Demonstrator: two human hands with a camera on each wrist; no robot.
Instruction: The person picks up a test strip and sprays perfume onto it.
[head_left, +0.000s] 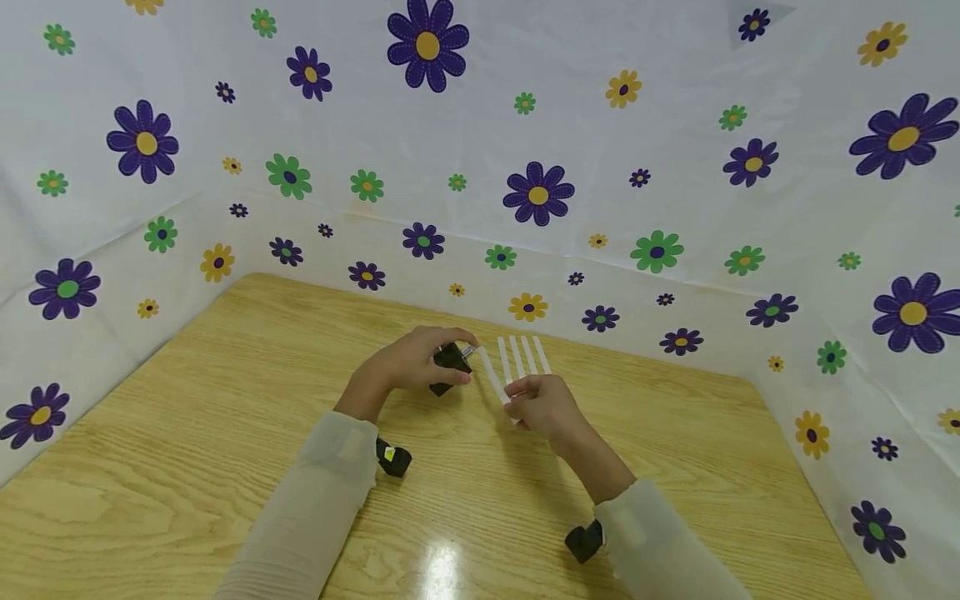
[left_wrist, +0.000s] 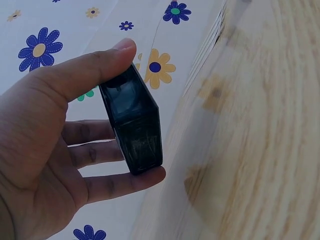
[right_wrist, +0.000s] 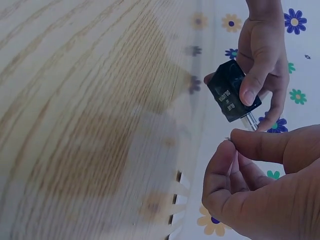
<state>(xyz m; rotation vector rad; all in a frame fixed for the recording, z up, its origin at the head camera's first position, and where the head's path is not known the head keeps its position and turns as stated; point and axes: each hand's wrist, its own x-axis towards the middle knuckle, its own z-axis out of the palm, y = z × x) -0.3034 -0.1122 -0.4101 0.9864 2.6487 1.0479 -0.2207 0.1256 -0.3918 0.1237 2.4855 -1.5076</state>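
In the head view my left hand (head_left: 405, 360) grips a dark perfume bottle (head_left: 447, 375), its index finger reaching to the silver spray nozzle (head_left: 469, 351). The bottle is tilted, with the nozzle towards my right hand (head_left: 551, 410). That hand pinches the lower end of a white paper strip (head_left: 491, 373), whose upper end lies close to the nozzle. The right wrist view shows lettering on the bottle (right_wrist: 227, 95). In the left wrist view, the thumb and fingers hold the bottle (left_wrist: 139, 125) along its edges.
Several more white strips (head_left: 504, 357) lie side by side on the wooden table (head_left: 225, 375), just beyond my right hand. A white cloth (head_left: 465, 125) printed with flowers stands behind and at both sides. Black wrist devices (head_left: 393, 458) sit at both sleeves.
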